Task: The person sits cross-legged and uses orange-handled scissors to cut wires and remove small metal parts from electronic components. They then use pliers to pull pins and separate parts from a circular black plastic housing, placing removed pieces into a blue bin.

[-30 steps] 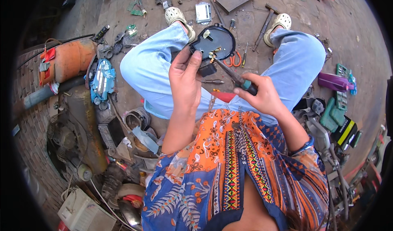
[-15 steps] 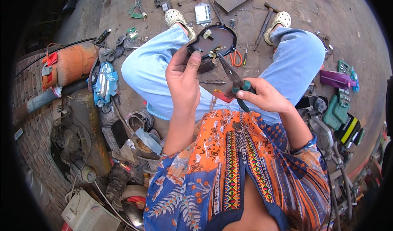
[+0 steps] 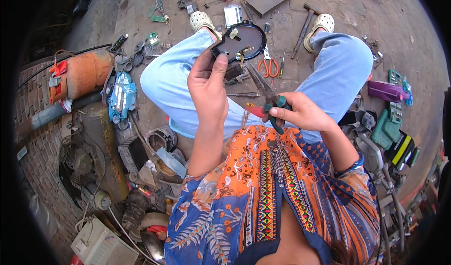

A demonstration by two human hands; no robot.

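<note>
My left hand pinches the near left edge of a black, round-ended housing with a raised rim. Pale and brass-coloured bits sit on its inner face. Wrapped around the green handles of a pair of long-nose pliers is my right hand. The plier jaws point up toward the housing and stand a little apart from its near edge. Under the housing, by my left fingers, a dark block-shaped part shows; whether it is attached cannot be made out.
Orange-handled scissors, a screwdriver and a hammer lie on the brick ground between my legs. Beyond are a white box-like module and a metal plate. An orange gas cylinder stands left; a purple case lies right.
The housing has tilted and shifted slightly left and toward me with my left hand. The pliers have drawn back from its near edge, exposing more of the scissors.
</note>
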